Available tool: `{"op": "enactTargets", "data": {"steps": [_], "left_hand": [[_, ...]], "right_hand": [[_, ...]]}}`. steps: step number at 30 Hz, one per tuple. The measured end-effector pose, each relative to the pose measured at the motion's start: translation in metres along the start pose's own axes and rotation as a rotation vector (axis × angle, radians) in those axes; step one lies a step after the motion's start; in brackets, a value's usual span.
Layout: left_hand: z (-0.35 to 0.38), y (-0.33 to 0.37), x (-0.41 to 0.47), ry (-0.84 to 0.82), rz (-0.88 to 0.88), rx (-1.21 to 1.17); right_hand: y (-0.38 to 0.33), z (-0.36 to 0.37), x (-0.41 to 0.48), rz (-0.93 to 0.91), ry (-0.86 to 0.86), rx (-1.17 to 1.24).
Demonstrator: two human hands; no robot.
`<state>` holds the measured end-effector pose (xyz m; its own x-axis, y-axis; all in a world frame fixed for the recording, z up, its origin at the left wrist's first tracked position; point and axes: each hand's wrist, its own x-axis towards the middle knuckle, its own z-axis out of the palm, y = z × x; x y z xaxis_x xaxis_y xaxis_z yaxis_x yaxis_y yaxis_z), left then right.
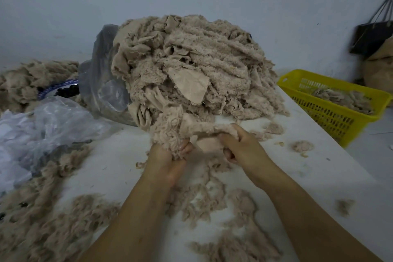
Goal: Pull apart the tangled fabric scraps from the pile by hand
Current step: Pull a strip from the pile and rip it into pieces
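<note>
My left hand (170,155) grips the fluffy scrap (170,132), my right hand (238,144) its other end — stretched between them, just near the pile (202,64), to tear it free.

Textile workshop: scrap pile (191,66), basket (331,102)

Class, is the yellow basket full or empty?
Neither: partly filled. The yellow basket holds a low layer of scraps well below its rim.

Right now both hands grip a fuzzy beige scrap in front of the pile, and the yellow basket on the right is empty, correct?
The yellow basket is not empty: the head view shows beige scraps in it. The rest holds: left hand and right hand both grip the fuzzy scrap before the pile.
</note>
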<state>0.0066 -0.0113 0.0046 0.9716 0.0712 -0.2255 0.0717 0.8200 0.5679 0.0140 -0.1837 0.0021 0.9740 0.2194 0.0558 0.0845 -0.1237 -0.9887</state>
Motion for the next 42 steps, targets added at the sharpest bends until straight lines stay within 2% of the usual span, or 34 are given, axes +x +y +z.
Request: {"op": "enactTargets", "data": {"steps": [1, 3, 4, 5, 6, 8, 9, 10, 13, 15, 16, 17, 18, 19, 20, 21, 23, 25, 28, 30, 33, 35, 37, 39, 42], "left_hand": [[0.001, -0.002, -0.001, 0.082, 0.057, 0.160], [0.004, -0.007, 0.000, 0.158, 0.234, 0.740], [0.008, -0.011, -0.003, 0.112, 0.353, 1.057], [0.008, -0.015, -0.002, 0.004, 0.483, 1.261], [0.009, -0.017, -0.002, -0.066, 0.565, 1.352], [0.007, -0.020, -0.002, -0.122, 0.704, 1.381], [0.006, -0.021, -0.002, -0.155, 0.710, 1.362], [0.005, -0.021, -0.002, -0.201, 0.655, 1.325], [0.002, -0.019, -0.006, -0.402, 0.347, 1.158], [0.003, -0.014, -0.008, -0.423, 0.314, 1.135], [0.003, -0.011, -0.006, -0.372, 0.364, 1.103], [0.003, -0.009, -0.003, -0.270, 0.431, 1.051], [0.004, -0.007, 0.000, -0.122, 0.487, 0.967], [0.003, -0.003, 0.004, 0.039, 0.523, 0.861], [0.002, 0.002, 0.009, 0.171, 0.535, 0.760], [-0.001, 0.007, 0.015, 0.269, 0.540, 0.687], [-0.007, 0.013, 0.025, 0.363, 0.519, 0.650], [-0.005, 0.014, 0.033, 0.327, 0.443, 0.636], [0.004, 0.016, 0.043, 0.174, 0.258, 0.584], [0.008, 0.019, 0.052, 0.140, 0.230, 0.621], [0.009, 0.024, 0.058, 0.187, 0.267, 0.600], [0.009, 0.024, 0.051, 0.197, 0.305, 0.703], [0.005, 0.019, 0.037, 0.156, 0.337, 0.939], [0.004, 0.006, 0.015, -0.005, 0.349, 1.160], [0.010, -0.024, -0.011, -0.352, 0.391, 1.503]], "right_hand": [[0.000, -0.002, 0.000, 0.028, 0.011, 0.119], [-0.001, 0.002, -0.001, 0.057, -0.038, 0.267], [-0.001, 0.006, -0.002, 0.050, -0.106, 0.305], [-0.001, 0.011, -0.004, 0.033, -0.181, 0.322], [-0.001, 0.014, -0.004, 0.014, -0.231, 0.286], [-0.002, 0.016, -0.004, -0.045, -0.260, 0.156], [-0.001, 0.016, -0.003, -0.054, -0.233, 0.131], [0.001, 0.015, -0.004, -0.038, -0.186, 0.131], [0.006, 0.007, 0.001, 0.052, -0.015, 0.254], [0.000, -0.011, 0.007, -0.025, 0.107, 0.388], [-0.003, -0.025, 0.010, -0.128, 0.175, 0.504], [-0.007, -0.040, 0.012, -0.227, 0.249, 0.682], [-0.009, -0.054, 0.013, -0.252, 0.330, 0.895], [-0.009, -0.062, 0.014, -0.212, 0.395, 1.043], [-0.005, -0.064, 0.014, -0.138, 0.426, 1.080], [0.001, -0.059, 0.016, -0.048, 0.423, 1.027], [0.010, -0.040, 0.019, 0.070, 0.355, 0.860], [0.013, -0.022, 0.022, 0.121, 0.305, 0.709], [0.016, -0.011, 0.020, 0.128, 0.242, 0.519], [0.019, -0.010, 0.019, 0.125, 0.225, 0.482], [0.019, -0.010, 0.018, 0.121, 0.211, 0.453], [0.018, -0.009, 0.017, 0.124, 0.193, 0.416], [0.016, -0.008, 0.017, 0.125, 0.178, 0.397], [0.017, -0.004, 0.018, 0.127, 0.154, 0.393], [0.014, 0.002, 0.017, 0.142, 0.068, 0.305]]}}
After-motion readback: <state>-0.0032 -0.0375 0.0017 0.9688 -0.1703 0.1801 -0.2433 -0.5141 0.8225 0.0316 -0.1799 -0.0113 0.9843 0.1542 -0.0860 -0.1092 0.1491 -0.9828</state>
